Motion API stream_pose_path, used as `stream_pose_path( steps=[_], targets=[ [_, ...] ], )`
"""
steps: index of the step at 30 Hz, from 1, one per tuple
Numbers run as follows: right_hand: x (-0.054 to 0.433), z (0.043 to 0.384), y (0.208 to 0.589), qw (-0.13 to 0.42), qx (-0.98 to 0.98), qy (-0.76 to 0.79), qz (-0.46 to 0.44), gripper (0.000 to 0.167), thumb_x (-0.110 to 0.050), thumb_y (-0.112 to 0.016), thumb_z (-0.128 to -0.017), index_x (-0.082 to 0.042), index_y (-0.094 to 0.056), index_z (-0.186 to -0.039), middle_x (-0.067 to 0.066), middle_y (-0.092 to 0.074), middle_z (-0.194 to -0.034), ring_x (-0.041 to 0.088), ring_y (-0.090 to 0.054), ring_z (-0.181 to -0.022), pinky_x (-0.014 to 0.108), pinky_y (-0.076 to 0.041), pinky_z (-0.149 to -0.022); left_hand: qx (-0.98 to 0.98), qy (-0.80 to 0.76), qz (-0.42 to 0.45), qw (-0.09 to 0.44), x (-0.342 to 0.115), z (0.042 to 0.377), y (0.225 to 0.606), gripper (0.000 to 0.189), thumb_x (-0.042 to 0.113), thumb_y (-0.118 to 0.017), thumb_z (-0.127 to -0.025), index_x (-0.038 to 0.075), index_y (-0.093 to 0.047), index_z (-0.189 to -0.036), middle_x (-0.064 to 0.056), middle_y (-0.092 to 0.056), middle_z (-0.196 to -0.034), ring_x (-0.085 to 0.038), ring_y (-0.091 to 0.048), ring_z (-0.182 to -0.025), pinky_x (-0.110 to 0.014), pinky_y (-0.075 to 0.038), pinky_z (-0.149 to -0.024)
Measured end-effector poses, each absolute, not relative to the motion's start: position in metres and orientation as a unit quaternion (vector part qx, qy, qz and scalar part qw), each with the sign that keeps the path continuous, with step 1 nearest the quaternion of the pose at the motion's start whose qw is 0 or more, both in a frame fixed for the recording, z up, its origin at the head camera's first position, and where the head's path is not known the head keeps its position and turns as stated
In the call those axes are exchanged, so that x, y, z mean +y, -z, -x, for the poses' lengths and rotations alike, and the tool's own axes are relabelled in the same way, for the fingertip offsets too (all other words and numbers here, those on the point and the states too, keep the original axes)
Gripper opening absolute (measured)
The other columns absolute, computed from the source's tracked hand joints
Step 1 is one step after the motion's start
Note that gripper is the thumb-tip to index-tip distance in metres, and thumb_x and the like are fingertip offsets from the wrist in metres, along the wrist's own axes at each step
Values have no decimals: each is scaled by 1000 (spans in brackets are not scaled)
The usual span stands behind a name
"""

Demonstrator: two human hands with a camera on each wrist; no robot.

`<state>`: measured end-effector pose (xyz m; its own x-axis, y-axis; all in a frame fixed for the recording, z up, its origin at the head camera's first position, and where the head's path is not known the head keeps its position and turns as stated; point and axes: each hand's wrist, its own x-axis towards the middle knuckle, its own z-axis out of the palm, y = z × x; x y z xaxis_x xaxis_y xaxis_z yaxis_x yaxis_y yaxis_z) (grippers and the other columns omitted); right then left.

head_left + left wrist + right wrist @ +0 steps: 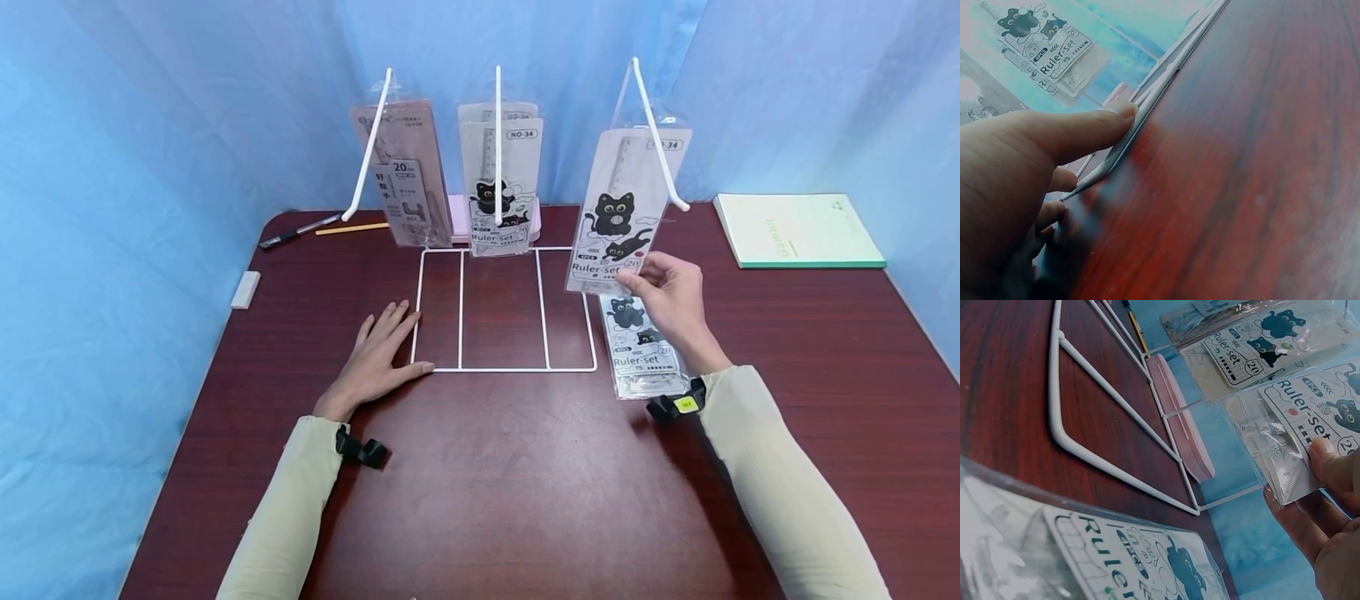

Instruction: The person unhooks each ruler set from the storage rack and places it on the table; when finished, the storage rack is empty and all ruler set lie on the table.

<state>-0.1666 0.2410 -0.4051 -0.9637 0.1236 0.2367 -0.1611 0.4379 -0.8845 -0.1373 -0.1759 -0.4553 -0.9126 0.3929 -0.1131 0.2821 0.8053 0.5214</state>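
My right hand (671, 300) pinches the lower corner of a clear ruler-set pack (618, 212) printed with black cats, thumb in front and fingers behind. The pack's top is at the right prong of a white wire rack (461, 312), and the pack tilts slightly. Below that hand, another ruler-set pack (645, 358) lies on the table. My left hand (378, 350) rests with fingers spread at the rack base's left side, its thumb at the front wire. Similar cat packs (519, 179) hang on the middle prong, and pinkish ruler packs (408, 137) on the left one.
A green-and-white notebook (795, 233) lies at the back right of the table (510, 467). At the back left are a pen (300, 232), a yellow pencil (352, 228) and a white eraser (246, 290). A pink case (1175, 419) sits behind the rack base.
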Motion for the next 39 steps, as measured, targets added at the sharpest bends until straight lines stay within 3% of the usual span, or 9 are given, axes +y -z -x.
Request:
stream_pose_path(
  steps=[14, 39],
  targets=[
    [242, 150, 406, 144, -847, -512, -19, 15, -3, -77, -85, 9, -69, -85, -39, -60, -65, -10, -54, -53, 13, -34, -45, 943, -259, -180, 106, -176, 136, 455, 88, 47, -69, -90, 13, -28, -160, -11, -15, -170, -31, -8, -159, -57, 0, -127],
    [244, 128, 407, 171, -854, -490, -38, 8, 1, -78, -83, 7, -73, -85, -38, -58, -64, -8, -45, -51, 15, -31, -45, 942, -263, -179, 106, -175, 137, 455, 88, 48, -69, -91, 14, -27, -160, -9, -14, -171, -30, -7, -160, -55, 1, -128]
  ],
)
